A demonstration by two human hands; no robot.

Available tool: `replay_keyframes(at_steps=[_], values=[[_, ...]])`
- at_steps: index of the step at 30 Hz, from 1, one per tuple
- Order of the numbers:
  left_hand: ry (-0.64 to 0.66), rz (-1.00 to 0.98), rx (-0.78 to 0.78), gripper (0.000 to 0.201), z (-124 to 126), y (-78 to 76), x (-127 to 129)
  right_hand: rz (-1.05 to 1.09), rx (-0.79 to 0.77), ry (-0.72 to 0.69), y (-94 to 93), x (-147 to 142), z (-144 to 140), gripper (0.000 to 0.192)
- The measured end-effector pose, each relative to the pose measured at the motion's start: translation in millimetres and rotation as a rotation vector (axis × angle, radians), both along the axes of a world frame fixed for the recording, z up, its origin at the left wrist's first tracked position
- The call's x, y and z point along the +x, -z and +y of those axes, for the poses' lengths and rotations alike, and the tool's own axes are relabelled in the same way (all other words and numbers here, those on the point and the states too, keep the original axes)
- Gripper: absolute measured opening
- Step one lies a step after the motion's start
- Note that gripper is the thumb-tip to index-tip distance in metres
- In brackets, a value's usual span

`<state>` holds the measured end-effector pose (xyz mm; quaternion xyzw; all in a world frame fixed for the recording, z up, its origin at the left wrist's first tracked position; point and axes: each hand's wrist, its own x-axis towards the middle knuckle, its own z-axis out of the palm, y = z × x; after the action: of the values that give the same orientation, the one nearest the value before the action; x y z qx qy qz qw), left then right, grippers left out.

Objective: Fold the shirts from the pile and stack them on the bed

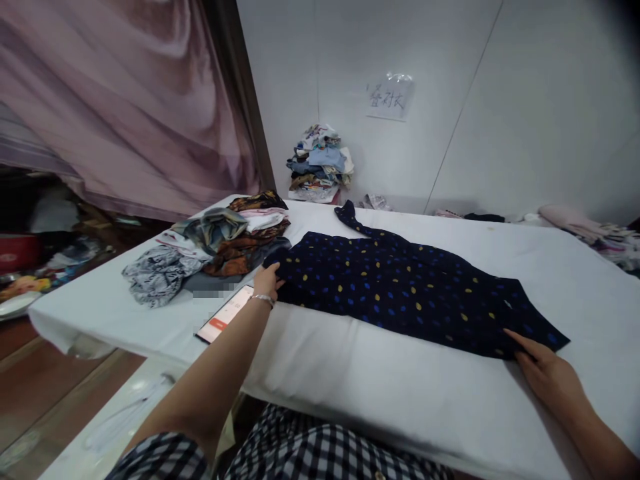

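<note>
Sign point(389, 99) with handwritten “叠衬衣” on wall point(540, 120) beyond spotted garment point(375, 280)

Left forearm point(223, 360): bare, entering from 7 o'clock, aimed between 1 and 2 o'clock; left hand point(267, 281): near view centre at 8 o'clock, fingers curled in a pinch; right forearm point(595, 427): bare, entering from 4 o'clock; right hand point(553, 377): one digit extended toward 10 o'clock, remaining digits partly hidden; hands well apart.
</note>
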<state>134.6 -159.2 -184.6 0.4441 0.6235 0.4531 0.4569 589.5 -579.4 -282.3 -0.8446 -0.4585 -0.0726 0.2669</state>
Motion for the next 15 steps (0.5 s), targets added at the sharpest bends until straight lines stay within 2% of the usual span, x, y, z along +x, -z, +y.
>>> replay_keyframes(at_steps=[4, 6, 8, 10, 12, 15], values=[[-0.074, 0.007, -0.068, 0.024, -5.8, 17.5, -22.8, -0.037, -0.083, -0.061, -8.1, -1.7, 1.9, 0.054], [-0.094, 0.038, -0.050, 0.037, -5.3, 20.5, -26.4, -0.076, -0.085, -0.140, -12.6, -0.7, 4.1, 0.054], [-0.079, 0.140, 0.034, 0.053, -6.0, 19.6, -27.5, -0.110, -0.080, -0.207, -15.8, 2.2, 5.9, 0.050], [0.014, 0.395, 0.193, 0.060, -9.6, 16.9, -28.1, -0.119, -0.069, -0.193, -17.8, 5.8, 6.9, 0.049], [0.182, 0.728, 0.293, 0.055, -15.3, 14.3, -29.2, -0.106, -0.060, -0.126, -18.6, 8.2, 7.4, 0.049], [0.390, 1.055, 0.233, 0.045, -23.1, 12.0, -31.3, -0.083, -0.105, -0.117, -18.5, 7.5, 7.9, 0.049]])
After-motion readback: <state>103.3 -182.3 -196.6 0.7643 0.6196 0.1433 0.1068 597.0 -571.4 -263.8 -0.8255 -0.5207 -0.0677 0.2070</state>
